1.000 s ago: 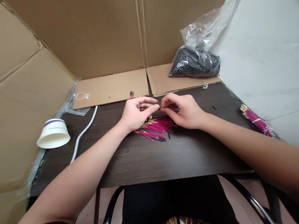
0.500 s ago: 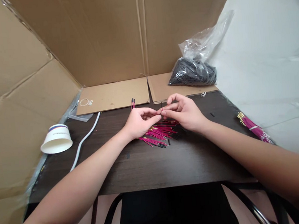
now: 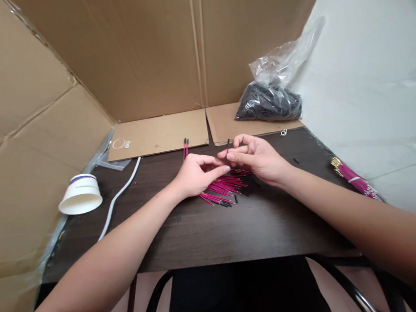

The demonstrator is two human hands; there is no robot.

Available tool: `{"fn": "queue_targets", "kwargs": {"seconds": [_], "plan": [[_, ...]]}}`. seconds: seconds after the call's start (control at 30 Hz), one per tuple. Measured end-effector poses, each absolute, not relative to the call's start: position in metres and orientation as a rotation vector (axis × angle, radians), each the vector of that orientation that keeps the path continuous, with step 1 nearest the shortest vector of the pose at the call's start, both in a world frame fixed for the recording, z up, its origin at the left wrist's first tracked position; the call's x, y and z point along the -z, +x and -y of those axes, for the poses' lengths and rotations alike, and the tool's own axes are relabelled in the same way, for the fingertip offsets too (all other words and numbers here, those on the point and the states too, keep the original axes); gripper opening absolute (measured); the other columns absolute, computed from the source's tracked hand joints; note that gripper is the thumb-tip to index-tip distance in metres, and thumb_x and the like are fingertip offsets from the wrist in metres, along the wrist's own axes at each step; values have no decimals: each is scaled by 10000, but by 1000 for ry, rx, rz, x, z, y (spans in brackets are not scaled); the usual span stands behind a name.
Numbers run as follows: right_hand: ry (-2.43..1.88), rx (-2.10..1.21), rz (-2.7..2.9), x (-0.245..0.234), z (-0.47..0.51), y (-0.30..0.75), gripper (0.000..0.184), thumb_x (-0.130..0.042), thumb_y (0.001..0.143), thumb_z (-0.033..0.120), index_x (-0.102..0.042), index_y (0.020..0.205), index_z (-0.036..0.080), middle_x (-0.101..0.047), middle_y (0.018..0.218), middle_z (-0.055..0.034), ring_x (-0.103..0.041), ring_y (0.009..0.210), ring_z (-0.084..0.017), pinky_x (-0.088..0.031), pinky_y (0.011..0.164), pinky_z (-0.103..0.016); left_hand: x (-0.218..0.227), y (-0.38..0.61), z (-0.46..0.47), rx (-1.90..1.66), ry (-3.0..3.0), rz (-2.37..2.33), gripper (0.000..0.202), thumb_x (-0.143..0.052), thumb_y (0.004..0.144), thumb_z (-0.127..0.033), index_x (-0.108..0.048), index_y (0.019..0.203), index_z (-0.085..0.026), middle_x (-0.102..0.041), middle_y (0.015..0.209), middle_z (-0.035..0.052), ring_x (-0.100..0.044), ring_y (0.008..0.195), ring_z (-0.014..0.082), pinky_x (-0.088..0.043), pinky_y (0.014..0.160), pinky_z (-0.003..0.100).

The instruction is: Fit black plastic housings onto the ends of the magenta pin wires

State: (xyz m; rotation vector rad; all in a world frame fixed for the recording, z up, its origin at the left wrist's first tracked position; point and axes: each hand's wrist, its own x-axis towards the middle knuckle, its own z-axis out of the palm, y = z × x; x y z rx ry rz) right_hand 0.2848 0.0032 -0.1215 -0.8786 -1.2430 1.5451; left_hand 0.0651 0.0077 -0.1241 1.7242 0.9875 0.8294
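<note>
A thin magenta wire with a black sleeve [image 3: 228, 143] on its upper end stands upright between the thumb and fingers of my right hand [image 3: 261, 158]. Close beside it on the left is my left hand [image 3: 197, 174], its thumb and forefinger brought together; what they may hold is hidden. Below both hands spreads a loose pile of magenta wires [image 3: 227, 185] with gold and silver tips, some capped in black. A few black-tipped wires [image 3: 185, 146] lie just beyond my left hand. Short black sleeves [image 3: 255, 184] are scattered by the pile's right side.
A clear bag of black sleeves [image 3: 267, 102] rests on cardboard at the back right. A banded wire bundle [image 3: 355, 178] lies at the right edge. To the left are a tipped paper cup [image 3: 80, 194] and a white cable [image 3: 119, 194]. Cardboard walls [image 3: 146, 49] enclose the table.
My left hand has dropped slightly from the right fingertips. More of the black sleeve now shows above my right hand, and the wire tilts a little.
</note>
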Motion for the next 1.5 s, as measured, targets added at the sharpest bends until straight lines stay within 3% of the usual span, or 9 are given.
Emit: {"fn": "queue_targets", "kwargs": {"seconds": [0.17, 0.27, 0.4, 0.6, 1.17, 1.5], "plan": [[-926, -1368, 1380, 129, -11, 288, 540, -972, 782, 465, -511, 964, 254, -817, 1128, -95, -729, 950, -205, -594, 859, -391, 122, 55, -21, -1015, 1833, -1226, 277, -763, 924, -410, -784, 784, -172, -778, 739, 63, -616, 612, 157, -477, 608, 301], [-981, -1202, 1514, 139, -16, 291, 454, -903, 827, 445, -518, 975, 254, -786, 1115, -83, -641, 831, -174, -551, 749, -368, 118, 38, -37, -1074, 1959, -1572, 248, -710, 922, -345, -711, 726, -193, -727, 679, 42, -563, 588, 157, -444, 626, 317], [-1061, -877, 1760, 148, -17, 294, 298, -812, 894, 352, -559, 1013, 250, -739, 1031, -49, -506, 716, -152, -447, 657, -346, 111, 19, -50, -847, 2112, -1913, 239, -709, 874, -304, -639, 661, -220, -688, 657, 54, -583, 640, 214, -438, 687, 372], [-1032, -498, 2050, 143, -14, 297, 204, -750, 895, 238, -585, 1016, 240, -675, 938, -35, -548, 780, -193, -450, 741, -366, 107, 17, -48, -681, 2165, -1958, 204, -705, 812, -279, -610, 637, -235, -635, 622, 56, -540, 623, 228, -429, 704, 394], [-988, -415, 2157, 142, -18, 301, 166, -730, 913, 226, -584, 991, 230, -676, 934, -48, -566, 803, -211, -436, 752, -360, 111, 19, -49, -618, 2235, -1933, 208, -706, 748, -270, -581, 586, -238, -609, 574, 66, -477, 587, 210, -431, 695, 410], [-931, -459, 2386, 134, -19, 307, 102, -680, 950, 213, -607, 879, 210, -645, 868, -54, -585, 841, -219, -447, 789, -359, 109, 24, -44, -711, 2252, -1862, 208, -713, 817, -261, -604, 644, -223, -648, 642, 47, -513, 611, 191, -411, 692, 385]]}}
